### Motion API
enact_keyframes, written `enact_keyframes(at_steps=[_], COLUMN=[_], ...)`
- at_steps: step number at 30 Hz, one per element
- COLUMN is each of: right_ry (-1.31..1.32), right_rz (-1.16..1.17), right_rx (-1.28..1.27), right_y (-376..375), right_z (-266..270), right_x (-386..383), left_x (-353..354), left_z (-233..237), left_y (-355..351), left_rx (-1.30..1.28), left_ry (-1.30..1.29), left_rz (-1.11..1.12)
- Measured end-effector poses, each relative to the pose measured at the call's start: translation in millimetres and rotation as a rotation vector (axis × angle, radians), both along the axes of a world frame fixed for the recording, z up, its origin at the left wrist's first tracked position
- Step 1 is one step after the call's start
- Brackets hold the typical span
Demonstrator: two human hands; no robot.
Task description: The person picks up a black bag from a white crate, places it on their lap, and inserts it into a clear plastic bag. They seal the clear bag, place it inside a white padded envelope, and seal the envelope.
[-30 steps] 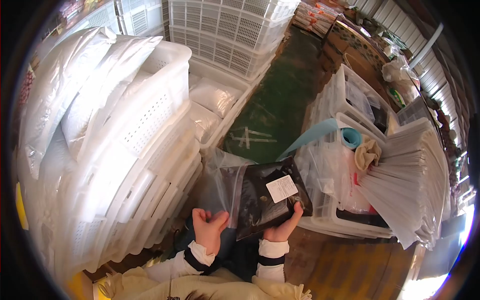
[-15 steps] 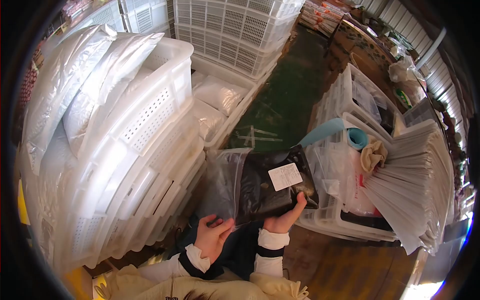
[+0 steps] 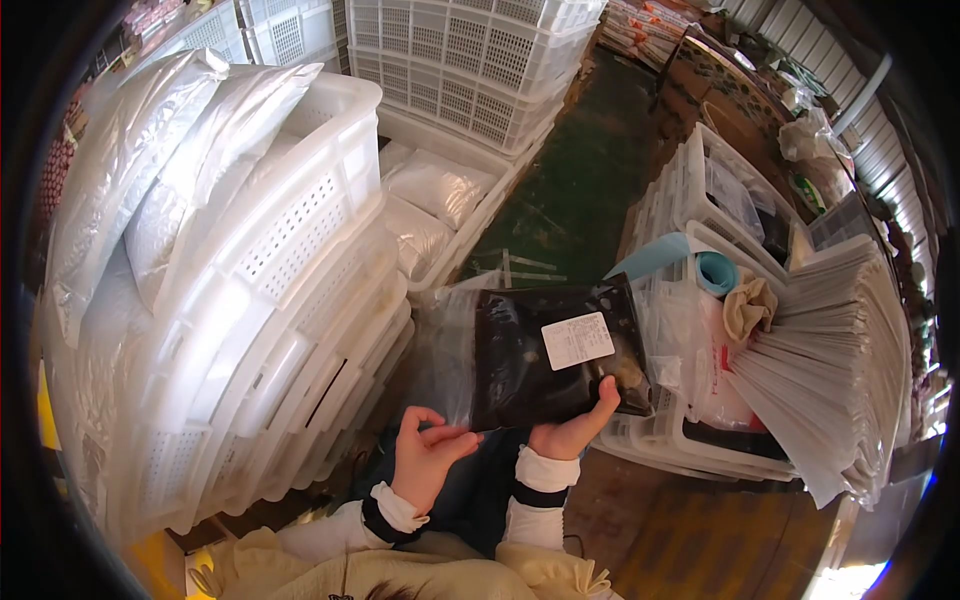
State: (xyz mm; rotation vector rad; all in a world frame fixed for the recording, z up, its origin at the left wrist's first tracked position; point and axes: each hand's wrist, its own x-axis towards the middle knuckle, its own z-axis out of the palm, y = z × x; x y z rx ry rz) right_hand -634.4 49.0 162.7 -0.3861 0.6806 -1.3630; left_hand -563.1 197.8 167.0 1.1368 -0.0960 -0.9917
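A dark flat package [image 3: 520, 375] with a white printed label [image 3: 577, 341] lies across both hands. Clear plastic film [image 3: 445, 350] extends from its left side. My right hand [image 3: 578, 425] holds the package from below at its lower right, the thumb on top. My left hand [image 3: 432, 458] pinches the lower edge of the film near the package's lower left corner, thumb and fingers together.
White crates [image 3: 310, 235] with silvery bags [image 3: 160, 150] are stacked at the left. More crates [image 3: 450, 70] stand behind. At the right, a crate [image 3: 640, 425] sits beside a fanned stack of white envelopes [image 3: 825, 350] and a blue roll [image 3: 716, 273].
The package has shifted slightly right and turned flatter toward the camera, with its label showing more squarely. My left hand has moved slightly right along its lower edge.
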Motion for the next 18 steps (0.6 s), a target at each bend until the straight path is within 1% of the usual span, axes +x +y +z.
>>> enact_keyframes(at_steps=[3,6,9,12,13,14,16,18], right_ry=[-0.008,-0.017,-0.058,-0.058,-0.076,-0.093,-0.030,0.022], right_rz=[0.013,0.019,0.066,0.068,0.114,0.160,0.158,0.209], right_rx=[0.004,0.038,0.087,0.160,0.170,0.179,0.200,0.200], right_y=[-2,-2,1,0,3,7,15,20], right_z=[-4,-9,1,2,0,-2,-7,-12], right_x=[-2,-8,-15,-34,-44,-53,-67,-81], left_x=[0,17,47,75,85,97,121,138], left_z=[-9,-12,-19,-46,-61,-80,-127,-186], left_y=[0,2,-8,-18,-24,-37,-76,-122], left_rx=[0.011,0.250,0.202,0.109,0.167,0.228,0.341,0.380], left_ry=[-0.182,-0.484,-1.084,-0.977,-0.964,-0.900,-0.770,-0.684], left_rz=[-0.094,-0.390,-0.256,-0.253,-0.179,-0.149,-0.094,-0.203])
